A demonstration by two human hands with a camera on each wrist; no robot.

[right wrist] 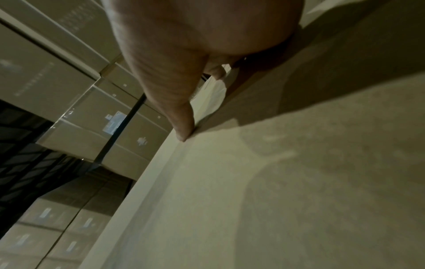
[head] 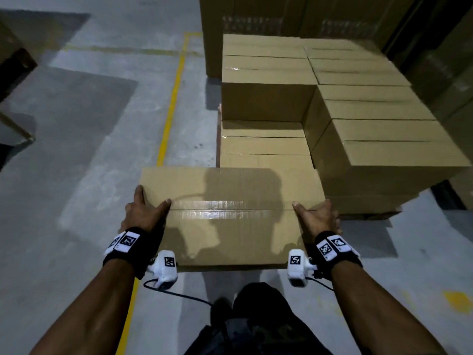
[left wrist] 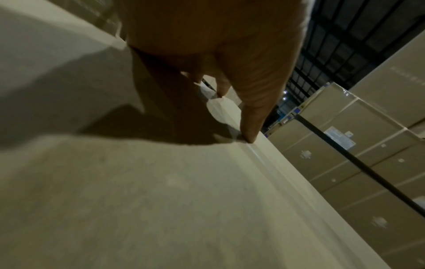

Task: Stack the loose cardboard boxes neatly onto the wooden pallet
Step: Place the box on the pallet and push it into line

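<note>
**You carry one taped cardboard box toward the stack**

From your head view, the flat, matte brown box (head: 230,216), glossy tape along its top seam, sits between your left hand (head: 143,213) and right hand (head: 318,217), just short of the stacked boxes (head: 332,103). Your thumbs lie on top, fingers wrapping the side faces. Each wrist view shows a thumb (left wrist: 257,102) (right wrist: 170,94) pressed against the box's top edge.

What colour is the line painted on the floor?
Yellow; the floor line shows best in the head view.
</note>
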